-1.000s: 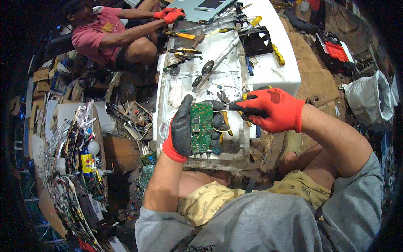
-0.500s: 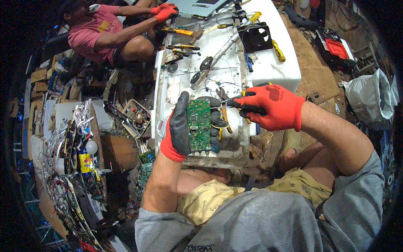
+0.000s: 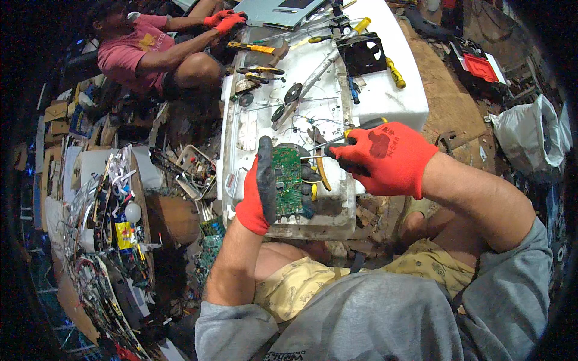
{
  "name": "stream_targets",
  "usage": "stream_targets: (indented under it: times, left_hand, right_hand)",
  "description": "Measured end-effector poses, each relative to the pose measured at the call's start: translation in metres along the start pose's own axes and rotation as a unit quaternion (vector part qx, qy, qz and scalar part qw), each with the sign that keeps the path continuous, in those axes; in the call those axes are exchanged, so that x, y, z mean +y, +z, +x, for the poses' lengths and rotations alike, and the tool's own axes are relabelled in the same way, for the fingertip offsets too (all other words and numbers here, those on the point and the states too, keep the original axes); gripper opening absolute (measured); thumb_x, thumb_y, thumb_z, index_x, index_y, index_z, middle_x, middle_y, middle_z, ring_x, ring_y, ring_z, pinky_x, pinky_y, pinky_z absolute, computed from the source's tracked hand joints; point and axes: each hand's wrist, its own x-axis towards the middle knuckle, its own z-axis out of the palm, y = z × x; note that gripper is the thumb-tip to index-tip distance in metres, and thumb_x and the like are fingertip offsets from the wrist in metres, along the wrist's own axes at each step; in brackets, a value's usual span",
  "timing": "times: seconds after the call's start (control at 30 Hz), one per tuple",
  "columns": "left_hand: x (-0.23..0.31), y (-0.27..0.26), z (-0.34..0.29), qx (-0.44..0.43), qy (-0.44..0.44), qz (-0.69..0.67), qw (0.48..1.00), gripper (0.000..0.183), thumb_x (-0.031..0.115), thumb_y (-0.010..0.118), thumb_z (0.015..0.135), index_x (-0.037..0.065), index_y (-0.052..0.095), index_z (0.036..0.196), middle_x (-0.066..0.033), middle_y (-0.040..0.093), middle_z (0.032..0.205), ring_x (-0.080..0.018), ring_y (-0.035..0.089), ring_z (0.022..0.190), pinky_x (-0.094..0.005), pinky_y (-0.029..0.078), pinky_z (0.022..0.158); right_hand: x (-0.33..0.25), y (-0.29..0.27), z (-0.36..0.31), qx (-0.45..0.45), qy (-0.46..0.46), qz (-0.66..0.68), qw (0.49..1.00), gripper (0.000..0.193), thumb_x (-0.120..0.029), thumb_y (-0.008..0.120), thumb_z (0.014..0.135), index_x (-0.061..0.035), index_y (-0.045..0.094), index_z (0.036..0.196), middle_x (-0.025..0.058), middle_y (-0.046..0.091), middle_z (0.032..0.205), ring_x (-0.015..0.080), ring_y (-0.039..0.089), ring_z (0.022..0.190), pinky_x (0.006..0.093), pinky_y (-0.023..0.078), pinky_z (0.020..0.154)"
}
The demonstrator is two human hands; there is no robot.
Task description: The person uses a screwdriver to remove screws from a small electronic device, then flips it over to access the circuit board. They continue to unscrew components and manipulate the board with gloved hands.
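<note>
My left hand (image 3: 263, 186), in a red glove with dark palm and fingers, is closed around a green circuit board (image 3: 288, 180). The board's component side faces up, held over the near end of the table. In my right hand (image 3: 385, 157), also red-gloved, is a screwdriver (image 3: 312, 157); its thin metal shaft points left at the board's upper right edge. Whether the tip touches the board I cannot tell. My right fingers are wrapped round the handle, which they mostly hide. Pliers with orange handles (image 3: 324, 174) lie beneath, between my hands.
On the white table (image 3: 394, 102) lie a hammer (image 3: 256, 47), more pliers (image 3: 260, 70), a black fan frame (image 3: 363, 54) and a yellow screwdriver (image 3: 395, 73). A co-worker (image 3: 135, 51) sits far left by a grey panel (image 3: 286, 11). Scrap wires (image 3: 108, 259) pile up at left; a white sack (image 3: 530, 132) stands right.
The board has tilted in my left hand, looking narrower. My right hand has rolled a little and shifted slightly, with the screwdriver still at the board's edge. The co-worker's hands have moved slightly left.
</note>
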Motion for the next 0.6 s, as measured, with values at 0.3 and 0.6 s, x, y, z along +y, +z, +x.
stream_targets:
  times: [0.3,0.6]
  left_hand:
    - [0.000,-0.004,0.011,-0.017,-0.026,-0.038,0.999,0.071,0.070,0.040,0.095,0.006,0.061,0.117,-0.0130,0.070,0.089,-0.0296,0.069,0.066,-0.0467,0.059,0.061]
    - [0.020,-0.006,0.007,-0.088,0.014,-0.037,0.995,0.065,0.060,0.043,0.099,0.001,0.058,0.124,-0.0112,0.069,0.089,-0.0330,0.070,0.074,-0.0482,0.060,0.064]
  right_hand:
    - [0.013,0.010,0.001,-0.015,0.030,0.061,0.998,0.036,-0.025,0.063,0.084,-0.0149,0.066,0.119,0.0149,0.068,0.099,0.0350,0.067,0.095,0.0454,0.053,0.081]
    - [0.055,0.022,0.002,0.034,0.009,0.262,0.964,0.045,-0.019,0.068,0.084,-0.0106,0.063,0.128,0.0162,0.068,0.114,0.0323,0.066,0.106,0.0399,0.052,0.092]
